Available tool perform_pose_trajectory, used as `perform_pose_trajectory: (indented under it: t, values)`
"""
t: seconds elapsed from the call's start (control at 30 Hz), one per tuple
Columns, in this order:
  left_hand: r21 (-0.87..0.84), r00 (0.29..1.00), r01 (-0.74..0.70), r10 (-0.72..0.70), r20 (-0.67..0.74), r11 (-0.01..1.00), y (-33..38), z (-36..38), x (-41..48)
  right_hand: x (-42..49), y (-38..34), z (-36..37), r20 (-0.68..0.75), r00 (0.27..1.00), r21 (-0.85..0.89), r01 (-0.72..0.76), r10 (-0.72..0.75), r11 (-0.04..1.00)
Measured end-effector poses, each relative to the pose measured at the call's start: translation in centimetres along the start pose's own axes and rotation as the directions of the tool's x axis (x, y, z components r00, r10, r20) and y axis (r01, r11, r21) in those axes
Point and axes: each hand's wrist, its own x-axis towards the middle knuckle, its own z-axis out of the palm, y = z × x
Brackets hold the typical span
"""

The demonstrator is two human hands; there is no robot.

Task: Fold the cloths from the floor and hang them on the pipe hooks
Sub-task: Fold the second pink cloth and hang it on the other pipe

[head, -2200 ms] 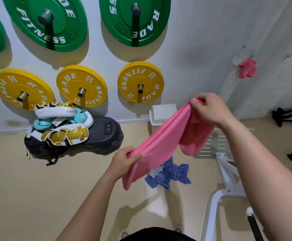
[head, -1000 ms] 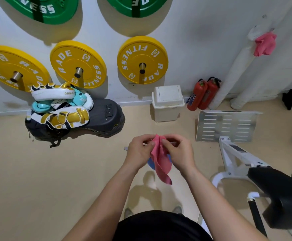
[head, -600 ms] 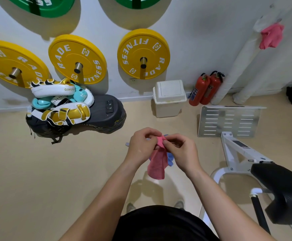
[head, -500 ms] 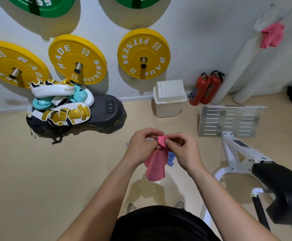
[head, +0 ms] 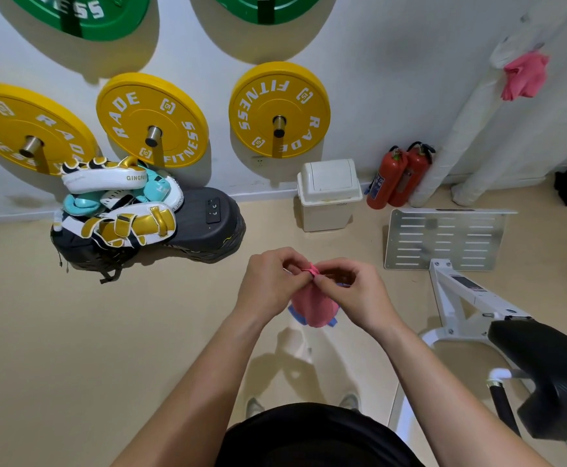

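A pink cloth [head: 315, 306] hangs folded into a small bundle between my two hands at chest height. My left hand [head: 270, 283] and my right hand [head: 353, 291] pinch its top edge together, fingertips touching. Behind the bundle, slivers of a blue cloth [head: 296, 318] on the floor show at its lower edges; most of it is hidden. Another pink cloth [head: 524, 77] hangs high on a white wrapped pipe [head: 460, 129] at the upper right; its hook is not visible.
Yellow weight plates [head: 278, 109] and green ones hang on the wall. A pile of boxing pads [head: 117, 203] on a black base lies left. A white bin [head: 329, 193], two red extinguishers [head: 398, 175], a slotted metal plate [head: 444, 239] and a white machine frame [head: 471, 298] stand right.
The long stretched pink cloth has been folded down into a short bundle. My hands came together from wide apart and now pinch its top. The view tilted down slightly.
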Motion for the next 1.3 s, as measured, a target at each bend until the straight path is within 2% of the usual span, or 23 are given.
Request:
perform_pose_trajectory:
  t: [0.17,0.3,0.47,0.63,0.73,0.93,1.03,1.17,1.3]
  values:
    - [-0.010,0.999,-0.033,0.033,0.023,0.999,-0.1,-0.1,0.0,0.3,-0.7,-1.0,0.072,0.996,-0.120,0.067,-0.059,0.990]
    - [-0.006,0.987,-0.161,0.161,-0.027,0.987,-0.8,-0.3,0.0,1.5,-1.8,-2.0,0.153,0.982,-0.205,0.145,-0.115,0.968]
    - [0.027,0.984,-0.176,0.177,-0.020,0.984,-2.0,-0.2,-0.1,3.8,-4.8,-3.0,0.102,0.975,-0.234,0.218,-0.199,0.947]
    - [0.193,0.982,-0.184,0.190,-0.013,0.964,-4.6,1.1,-0.9,6.5,-8.8,-4.0,0.116,0.942,-0.376,0.335,-0.315,0.864]
    - [0.333,0.980,-0.180,0.197,-0.017,0.925,-6.2,1.5,-1.8,7.9,-10.7,-5.2,0.097,0.933,-0.446,0.353,-0.347,0.822]
    - [0.530,0.970,-0.068,0.180,-0.162,0.845,-10.0,-0.4,-2.7,9.0,-12.0,-7.7,0.061,0.940,-0.554,0.312,-0.336,0.772]
    - [0.448,0.957,-0.053,0.173,-0.233,0.893,-10.5,-2.1,-2.6,9.4,-11.0,-8.7,0.058,0.952,-0.605,0.273,-0.301,0.748]
    - [0.176,0.937,-0.107,0.158,-0.311,0.979,-9.2,-3.9,-2.1,9.8,-8.2,-9.6,-0.010,0.961,-0.637,0.207,-0.276,0.742]
    - [-0.092,0.933,-0.037,0.002,-0.359,0.995,-6.9,-5.2,-1.9,10.1,-5.8,-9.7,-0.099,0.963,-0.603,0.144,-0.252,0.785]
